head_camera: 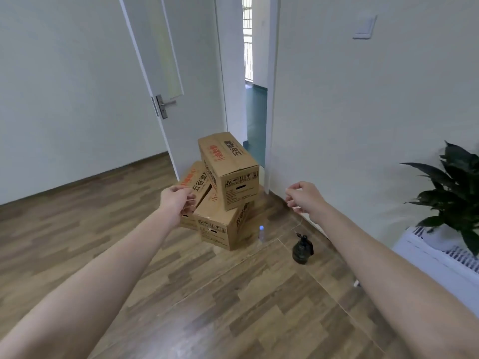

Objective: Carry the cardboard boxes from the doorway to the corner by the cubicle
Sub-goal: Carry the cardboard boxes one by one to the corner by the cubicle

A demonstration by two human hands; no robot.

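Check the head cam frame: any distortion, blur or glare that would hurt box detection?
Head view: wide-angle bending, door and wall edges lean; both forearms stretched at the bottom corners. Light soft and even, no glare. Top box print legible; left hand and right hand slightly soft; clear bottle faint against the floor.

White door (181, 73) far centre, swung open, metal lever handle (164, 102) on its left edge. Barred window (247, 37) visible through gap beyond. Light switch plate (365, 27) on right wall, high. Wood-pattern floor (233, 307). Small clear bottle (261, 233) with blue cap upright on floor; dark green object (302, 248), possibly spray bottle, just right of it. Leafy potted plant (451, 193) far right, on white striped surface (438, 257).
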